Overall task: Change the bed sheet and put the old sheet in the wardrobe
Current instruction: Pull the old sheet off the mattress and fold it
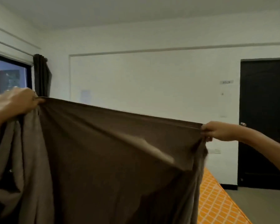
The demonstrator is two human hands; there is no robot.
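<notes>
Fingers [205, 129] pinching brown sheet [111, 159], left hand [21, 101] raised higher, right hand [217, 131] outstretched

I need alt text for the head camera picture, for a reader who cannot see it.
Two hands hold a brown sheet stretched wide in the air, the left hand gripping one top corner higher and the right hand gripping the other. Under it shows an orange patterned mattress; behind are a white wall, a black door and a curtained window.

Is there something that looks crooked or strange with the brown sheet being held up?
Only slightly: the brown sheet hangs askew, because the left hand grips its top edge higher than the right hand. Extra cloth bunches below the left hand. No tear shows.
</notes>
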